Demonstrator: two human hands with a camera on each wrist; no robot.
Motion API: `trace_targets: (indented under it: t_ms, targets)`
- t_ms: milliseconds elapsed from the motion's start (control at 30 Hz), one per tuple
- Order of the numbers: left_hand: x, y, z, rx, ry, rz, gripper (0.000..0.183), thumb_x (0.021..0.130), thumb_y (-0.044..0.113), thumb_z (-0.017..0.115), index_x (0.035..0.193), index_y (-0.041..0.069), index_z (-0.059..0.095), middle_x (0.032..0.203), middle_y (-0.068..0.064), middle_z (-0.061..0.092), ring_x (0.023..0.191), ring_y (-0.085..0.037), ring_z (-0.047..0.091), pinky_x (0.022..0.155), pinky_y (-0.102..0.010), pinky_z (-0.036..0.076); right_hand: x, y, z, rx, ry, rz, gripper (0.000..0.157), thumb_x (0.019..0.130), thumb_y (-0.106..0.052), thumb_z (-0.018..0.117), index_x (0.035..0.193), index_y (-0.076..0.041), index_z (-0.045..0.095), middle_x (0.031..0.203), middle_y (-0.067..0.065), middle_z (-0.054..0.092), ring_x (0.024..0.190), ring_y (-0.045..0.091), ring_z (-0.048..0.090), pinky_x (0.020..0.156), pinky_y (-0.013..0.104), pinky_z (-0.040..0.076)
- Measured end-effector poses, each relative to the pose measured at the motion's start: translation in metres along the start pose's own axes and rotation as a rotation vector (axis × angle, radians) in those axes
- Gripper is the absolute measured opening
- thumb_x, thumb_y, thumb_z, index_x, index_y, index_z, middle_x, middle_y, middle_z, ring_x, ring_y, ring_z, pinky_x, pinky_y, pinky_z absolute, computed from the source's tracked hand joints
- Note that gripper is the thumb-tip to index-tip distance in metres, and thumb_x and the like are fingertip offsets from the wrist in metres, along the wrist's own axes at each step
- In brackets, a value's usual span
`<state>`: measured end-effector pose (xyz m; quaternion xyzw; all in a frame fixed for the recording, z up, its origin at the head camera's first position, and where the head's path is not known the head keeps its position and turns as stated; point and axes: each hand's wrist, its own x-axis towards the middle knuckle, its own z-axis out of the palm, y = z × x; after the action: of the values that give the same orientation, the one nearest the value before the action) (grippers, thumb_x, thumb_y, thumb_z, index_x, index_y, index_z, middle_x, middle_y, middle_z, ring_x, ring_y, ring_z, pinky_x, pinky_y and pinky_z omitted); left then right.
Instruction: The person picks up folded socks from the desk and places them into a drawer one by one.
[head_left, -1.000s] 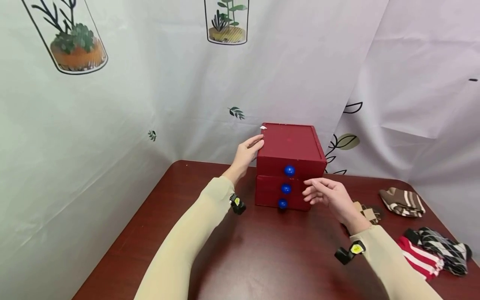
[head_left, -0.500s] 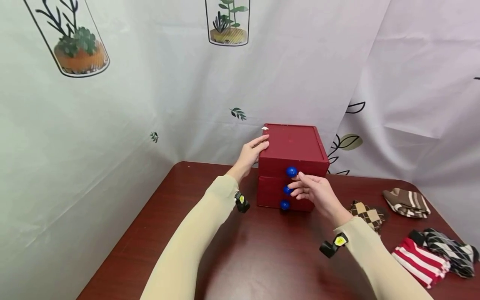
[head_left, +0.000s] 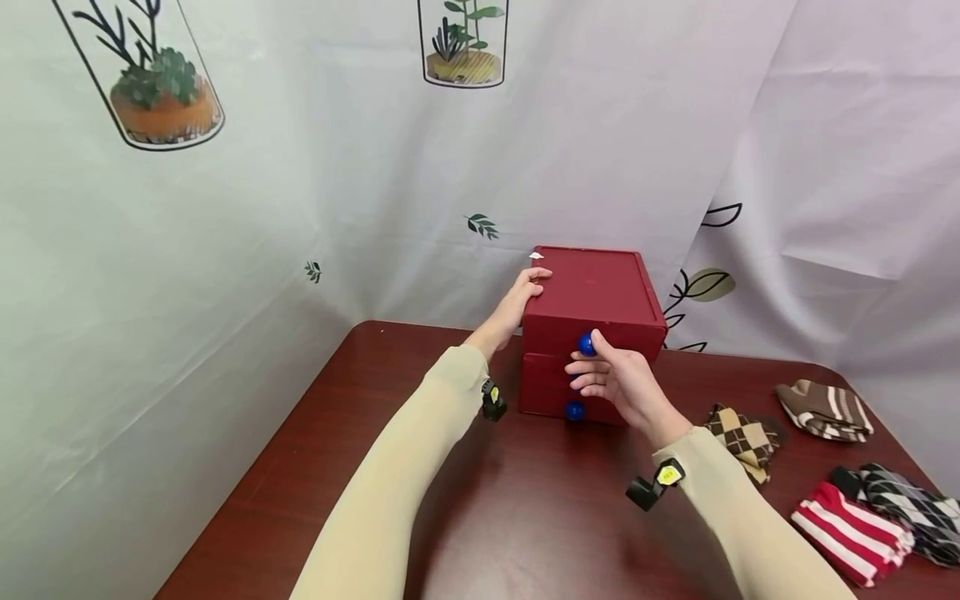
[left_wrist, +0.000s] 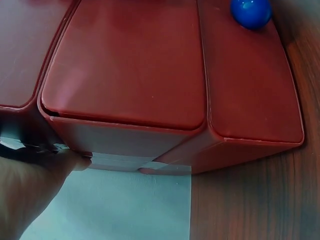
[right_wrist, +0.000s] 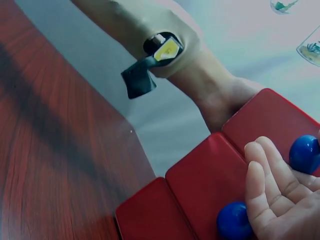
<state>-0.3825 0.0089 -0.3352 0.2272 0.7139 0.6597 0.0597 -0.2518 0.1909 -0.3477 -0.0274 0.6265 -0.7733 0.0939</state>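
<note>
A small red drawer cabinet (head_left: 592,287) stands at the back of the table, with three blue knobs on its front. My left hand (head_left: 513,307) rests on its left side, fingertips over the top edge. In the left wrist view that hand (left_wrist: 35,175) touches the cabinet's side. The right hand (head_left: 626,383) pinches the top knob (head_left: 587,344) between thumb and index finger, its other fingers spread in front of the middle drawer. Those fingers mostly cover the middle knob in the head view, while the bottom knob (head_left: 574,410) shows below. All drawers look closed.
On the right of the table lie folded socks: a brown-and-tan argyle pair (head_left: 744,440), a brown striped pair (head_left: 825,411), a red-and-white striped pair (head_left: 851,533) and a black-and-grey argyle pair (head_left: 911,504). A white patterned curtain (head_left: 360,208) hangs behind the table (head_left: 517,500).
The right hand has moved left from beside the cabinet front to the top knob and now pinches it. The left hand has slid slightly further over the top edge.
</note>
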Motion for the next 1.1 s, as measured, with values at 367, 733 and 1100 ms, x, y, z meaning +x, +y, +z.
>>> trace_targets:
  t_ms: [367, 733, 1100]
  targets:
    - [0.001, 0.0, 0.001, -0.016, -0.034, 0.015, 0.044, 0.091, 0.023, 0.032, 0.135, 0.022, 0.038, 0.135, -0.003, 0.037, 0.115, -0.022, 0.042, 0.091, -0.038, 0.036, -0.001, -0.001, 0.006, -0.007, 0.066, 0.007, 0.058, 0.088, -0.046, 0.056, 0.105, 0.009, 0.057, 0.077, 0.007, 0.069, 0.067, 0.019, 0.067, 0.07, 0.031, 0.053]
    - [0.002, 0.0, 0.0, -0.003, -0.048, 0.017, 0.05, 0.091, 0.023, 0.032, 0.141, 0.025, 0.034, 0.144, 0.002, 0.029, 0.126, -0.017, 0.033, 0.101, -0.038, 0.029, -0.018, 0.005, 0.01, -0.05, 0.077, -0.017, 0.058, 0.088, -0.046, 0.056, 0.099, 0.01, 0.06, 0.073, 0.006, 0.068, 0.065, 0.018, 0.066, 0.066, 0.03, 0.053]
    - [0.004, 0.001, -0.002, 0.052, -0.036, -0.009, 0.05, 0.092, 0.024, 0.032, 0.143, 0.028, 0.033, 0.146, 0.005, 0.028, 0.126, -0.016, 0.033, 0.101, -0.04, 0.029, -0.039, 0.01, 0.016, -0.063, 0.053, -0.035, 0.057, 0.09, -0.044, 0.054, 0.099, 0.013, 0.059, 0.072, 0.007, 0.068, 0.062, 0.018, 0.065, 0.063, 0.029, 0.053]
